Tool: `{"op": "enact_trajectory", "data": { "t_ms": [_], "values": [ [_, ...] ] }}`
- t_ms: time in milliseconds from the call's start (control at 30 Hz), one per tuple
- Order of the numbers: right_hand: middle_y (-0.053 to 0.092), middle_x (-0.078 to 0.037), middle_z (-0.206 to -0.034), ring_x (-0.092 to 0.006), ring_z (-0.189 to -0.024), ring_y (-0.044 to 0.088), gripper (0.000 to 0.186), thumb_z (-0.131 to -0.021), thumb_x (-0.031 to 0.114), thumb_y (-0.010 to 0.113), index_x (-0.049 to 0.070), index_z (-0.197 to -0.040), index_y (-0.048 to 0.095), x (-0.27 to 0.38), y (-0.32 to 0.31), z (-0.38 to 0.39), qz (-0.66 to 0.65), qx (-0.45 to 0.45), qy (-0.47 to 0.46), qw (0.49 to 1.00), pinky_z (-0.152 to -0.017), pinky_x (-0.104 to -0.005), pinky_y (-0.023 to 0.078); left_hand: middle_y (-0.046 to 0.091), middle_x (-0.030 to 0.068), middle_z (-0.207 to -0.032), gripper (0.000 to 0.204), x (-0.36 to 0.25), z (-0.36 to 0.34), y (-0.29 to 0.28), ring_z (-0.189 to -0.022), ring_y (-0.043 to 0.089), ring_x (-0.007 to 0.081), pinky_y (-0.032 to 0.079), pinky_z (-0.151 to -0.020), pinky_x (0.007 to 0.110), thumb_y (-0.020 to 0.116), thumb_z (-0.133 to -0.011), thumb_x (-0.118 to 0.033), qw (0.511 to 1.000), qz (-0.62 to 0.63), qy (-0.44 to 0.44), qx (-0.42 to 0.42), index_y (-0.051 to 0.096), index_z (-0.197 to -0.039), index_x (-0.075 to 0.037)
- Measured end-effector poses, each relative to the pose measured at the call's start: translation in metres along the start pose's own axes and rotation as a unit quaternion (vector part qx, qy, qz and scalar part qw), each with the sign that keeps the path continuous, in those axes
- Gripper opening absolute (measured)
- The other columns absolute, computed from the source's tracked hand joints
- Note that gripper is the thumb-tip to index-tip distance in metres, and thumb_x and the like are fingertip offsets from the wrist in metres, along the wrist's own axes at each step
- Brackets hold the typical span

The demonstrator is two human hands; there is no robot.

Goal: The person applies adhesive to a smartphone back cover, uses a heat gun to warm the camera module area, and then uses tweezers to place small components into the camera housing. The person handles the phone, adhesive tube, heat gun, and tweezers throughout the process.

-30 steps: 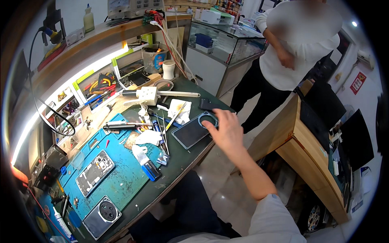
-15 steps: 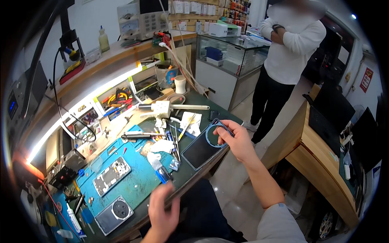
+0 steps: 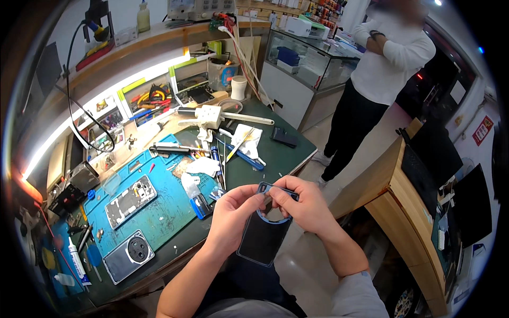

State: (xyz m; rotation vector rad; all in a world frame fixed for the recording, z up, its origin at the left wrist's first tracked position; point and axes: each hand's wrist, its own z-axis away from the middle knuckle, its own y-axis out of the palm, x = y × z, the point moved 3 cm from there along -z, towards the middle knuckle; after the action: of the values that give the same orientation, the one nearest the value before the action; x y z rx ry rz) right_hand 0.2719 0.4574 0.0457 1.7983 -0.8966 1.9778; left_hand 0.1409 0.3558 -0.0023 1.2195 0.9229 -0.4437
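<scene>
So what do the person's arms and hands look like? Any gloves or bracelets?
No gloves: the left hand and right hand are bare, with ordinary fingers and thumbs. I see no watch or bracelet on either wrist. The right sleeve is light grey and ends around the elbow; the left one isn't visible.

overexposed tube light [image 3: 159, 67] at left, brightly lit blue work mat [image 3: 165, 185], fisheye-bent edges, black corners, standing person [image 3: 389, 69] blurred at the head
</scene>
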Motion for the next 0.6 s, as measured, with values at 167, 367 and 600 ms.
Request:
{"op": "enact_trajectory", "data": {
  "t_ms": [167, 367, 600],
  "values": [
    [0.065, 0.0, -0.079, -0.0036, -0.063, 0.056, 0.018, -0.103, 0.017, 0.063, 0.0, -0.101, 0.068, -0.004, 0.002, 0.004, 0.015, -0.004, 0.023, 1.0, -0.057, -0.0213, 0.044, 0.072, 0.0079, -0.1, 0.023, 0.012, 0.003, -0.004, -0.087, 0.064, 0.0127, 0.052, -0.08, 0.027, 0.068, -0.097, -0.008, 0.998, 0.059, -0.037, -0.003, 0.068, -0.115, 0.006],
    [0.064, 0.0, -0.077, -0.0043, -0.062, 0.056, 0.019, -0.102, 0.019, 0.063, 0.001, -0.1, 0.069, -0.003, 0.004, 0.01, 0.045, -0.018, 0.024, 0.999, -0.056, -0.0219, 0.044, 0.072, 0.0085, -0.098, 0.021, 0.02, 0.004, -0.006, -0.087, 0.064, 0.014, 0.052, -0.08, 0.029, 0.068, -0.096, -0.008, 0.996, 0.076, -0.048, -0.01, 0.07, -0.11, 0.006],
    [0.063, 0.001, -0.074, -0.0048, -0.059, 0.054, 0.019, -0.101, 0.019, 0.063, 0.001, -0.099, 0.071, -0.004, 0.006, 0.016, 0.07, -0.035, 0.027, 0.997, -0.054, -0.0222, 0.043, 0.07, 0.0069, -0.094, 0.02, 0.03, 0.006, -0.008, -0.086, 0.063, 0.0138, 0.051, -0.079, 0.029, 0.069, -0.096, -0.008, 0.993, 0.09, -0.081, -0.018, 0.07, -0.11, 0.006]
  ]
}}
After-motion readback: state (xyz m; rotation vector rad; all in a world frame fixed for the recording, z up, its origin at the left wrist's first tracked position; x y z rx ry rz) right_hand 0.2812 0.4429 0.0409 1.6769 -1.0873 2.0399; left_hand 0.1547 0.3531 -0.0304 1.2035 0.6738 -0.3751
